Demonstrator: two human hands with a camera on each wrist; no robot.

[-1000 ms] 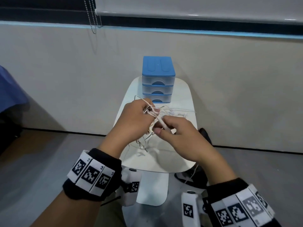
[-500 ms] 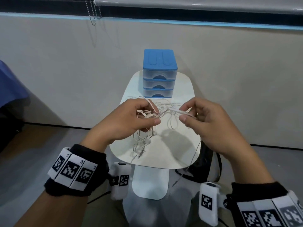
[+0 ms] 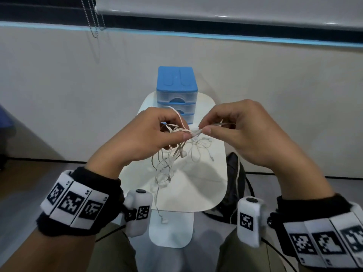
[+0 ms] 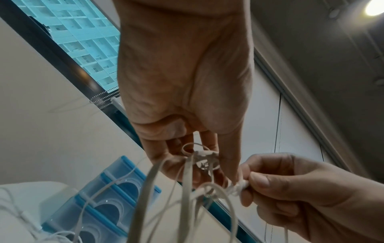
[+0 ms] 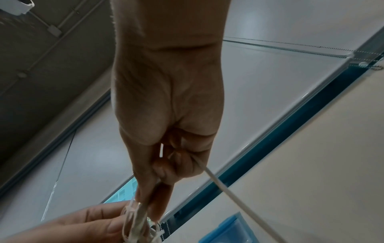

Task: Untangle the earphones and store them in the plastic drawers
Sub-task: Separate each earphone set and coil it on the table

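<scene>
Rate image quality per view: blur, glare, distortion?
Head: sharp, wide-angle bowing of the wall stripe, soft hand shadows on the white table. Left wrist: ceiling lamp flares top right; near earphone cords blurred, left hand fairly crisp. Right wrist: dim, right hand soft, the cord tangle at its fingertips smeared.

The earphones [image 3: 177, 152] look like smooth, slightly glossy off-white plastic cord, flat like ribbon in places. The plastic drawers [image 3: 176, 95] have a matt blue top and frame, with clear, shiny drawer fronts. The surface [image 3: 198, 185] beneath is smooth white with a faint sheen. Both wristbands [image 3: 78, 203] are fuzzy black cloth carrying stiff, matt printed white tags.
</scene>
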